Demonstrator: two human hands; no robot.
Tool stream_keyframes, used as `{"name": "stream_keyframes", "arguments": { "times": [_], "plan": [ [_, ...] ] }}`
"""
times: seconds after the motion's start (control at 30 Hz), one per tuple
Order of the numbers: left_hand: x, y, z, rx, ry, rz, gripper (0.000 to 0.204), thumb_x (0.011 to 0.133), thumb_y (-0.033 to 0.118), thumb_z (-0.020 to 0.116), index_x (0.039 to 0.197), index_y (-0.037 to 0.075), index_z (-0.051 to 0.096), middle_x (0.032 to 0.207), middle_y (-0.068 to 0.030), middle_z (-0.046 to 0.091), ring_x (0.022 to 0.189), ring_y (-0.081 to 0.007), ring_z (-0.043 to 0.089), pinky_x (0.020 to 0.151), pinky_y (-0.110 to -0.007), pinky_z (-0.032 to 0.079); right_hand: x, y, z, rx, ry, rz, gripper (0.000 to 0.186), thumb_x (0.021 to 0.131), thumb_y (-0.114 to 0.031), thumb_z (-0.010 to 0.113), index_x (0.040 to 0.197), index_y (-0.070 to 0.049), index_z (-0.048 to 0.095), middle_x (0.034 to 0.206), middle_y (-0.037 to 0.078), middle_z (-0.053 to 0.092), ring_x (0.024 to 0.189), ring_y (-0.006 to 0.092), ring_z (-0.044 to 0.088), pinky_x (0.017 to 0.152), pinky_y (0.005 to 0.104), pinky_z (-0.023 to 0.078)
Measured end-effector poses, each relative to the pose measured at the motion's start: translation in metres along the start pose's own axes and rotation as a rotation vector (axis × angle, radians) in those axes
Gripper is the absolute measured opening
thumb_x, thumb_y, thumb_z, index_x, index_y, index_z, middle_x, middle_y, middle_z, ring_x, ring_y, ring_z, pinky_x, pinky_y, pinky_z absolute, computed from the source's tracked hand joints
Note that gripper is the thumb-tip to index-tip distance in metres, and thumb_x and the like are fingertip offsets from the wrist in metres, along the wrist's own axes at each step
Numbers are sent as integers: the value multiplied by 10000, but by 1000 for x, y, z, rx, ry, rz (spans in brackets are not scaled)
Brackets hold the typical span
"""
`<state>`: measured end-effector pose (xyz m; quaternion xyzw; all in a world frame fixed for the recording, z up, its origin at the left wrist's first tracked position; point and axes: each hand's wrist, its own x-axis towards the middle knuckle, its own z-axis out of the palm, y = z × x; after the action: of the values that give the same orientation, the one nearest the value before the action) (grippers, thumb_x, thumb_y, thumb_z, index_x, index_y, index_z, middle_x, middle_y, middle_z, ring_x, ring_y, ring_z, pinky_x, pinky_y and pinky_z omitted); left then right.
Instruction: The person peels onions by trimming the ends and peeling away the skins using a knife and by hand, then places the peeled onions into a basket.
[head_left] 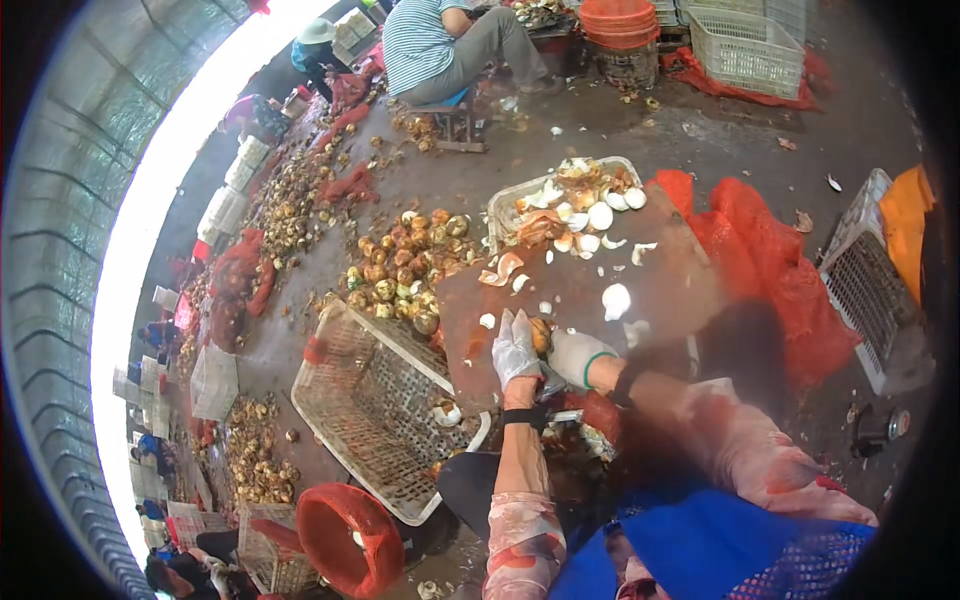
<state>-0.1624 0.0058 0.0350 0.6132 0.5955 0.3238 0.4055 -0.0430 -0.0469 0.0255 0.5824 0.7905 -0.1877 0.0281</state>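
Observation:
My left hand [515, 350] wears a thin white glove and grips a brown bulb [539, 334] on a brownish board [665, 280]. My right hand [576, 356], in a white knit glove with a green cuff, is closed right beside the bulb; what it holds is hidden. White pieces [616, 301] and peels lie scattered on the board. A crate of cut pieces and peels [494, 223] sits beyond the board. Below my left hand, a slatted crate [350, 370] holds a white piece [446, 414].
Piled bulbs [395, 262] lie left of the board; red mesh [755, 260] and a crate [855, 300] are right. A red-rimmed container [349, 540] stands lower left. A seated co-worker [430, 55], stacked red buckets [617, 25] and crates [745, 45] are behind; other people work along the left.

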Motion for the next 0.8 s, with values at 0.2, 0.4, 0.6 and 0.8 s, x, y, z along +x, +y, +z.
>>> {"name": "stream_keyframes", "arguments": {
  "times": [0.2,0.4,0.6,0.8],
  "plan": [
    [33,-47,1,161,-94,242,382,1001,234,410,1253,1,579,1345,-237,519,1222,-368,522,1049,-379,388,-25,-5,-8,475,166,279,284,873,-133,462,978,36,664,936,298,665,892,400,678,762,470,538],
    [17,-3,-11,-682,-155,-417,437,971,334,555,1262,8,561,1071,-83,631,952,-198,630,806,-349,525,-44,11,-16,599,90,306,204,825,-154,575,880,-20,717,872,192,688,829,351,686,727,445,551],
    [15,-5,-36,-632,-125,-387,485,979,400,525,1323,58,525,1151,-62,610,953,-182,633,775,-348,529,-35,11,-4,956,6,99,300,824,-174,500,959,78,589,870,207,662,789,336,698,612,450,601],
    [35,-36,-47,-558,-235,-392,531,965,413,536,1369,76,471,1289,-68,531,1131,-211,556,875,-348,504,-30,0,-13,930,130,258,425,810,-411,580,919,-15,686,887,237,681,861,391,664,755,448,504]
  ]
}}
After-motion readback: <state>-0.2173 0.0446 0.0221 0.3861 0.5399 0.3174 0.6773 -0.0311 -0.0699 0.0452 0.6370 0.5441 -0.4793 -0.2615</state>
